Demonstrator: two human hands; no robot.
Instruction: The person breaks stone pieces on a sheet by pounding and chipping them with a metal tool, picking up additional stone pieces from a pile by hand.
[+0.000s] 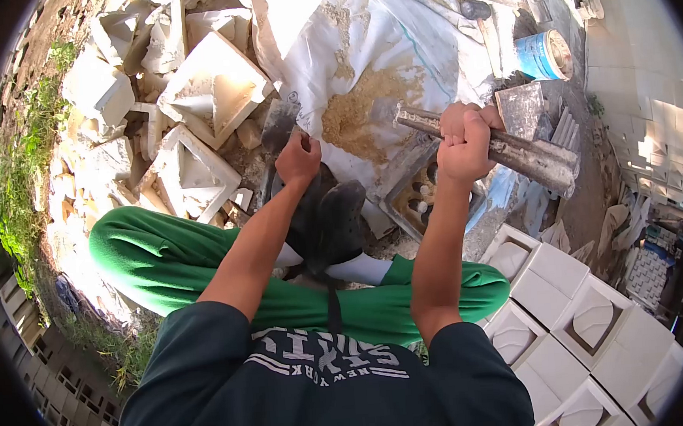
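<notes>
My left hand (298, 159) is closed, its fingertips at a flat grey trowel-like tool (278, 124); its handle is hidden by my fingers. My right hand (467, 139) is wrapped round a long, cement-crusted metal bar (534, 160), which slants down to the right. Below that bar lies a square metal mould (392, 203) with round shapes inside, partly covered by my right forearm. Sandy mix (351, 121) is heaped on a white sheet (393, 39) between and beyond my hands.
Cast white blocks (206, 84) are piled at the left. Finished patterned blocks (552, 285) stand in rows at the lower right. A blue bucket (538, 57) lies tipped at the upper right, near a flat grey plate (520, 112). My dark shoes (340, 213) are close to the mould.
</notes>
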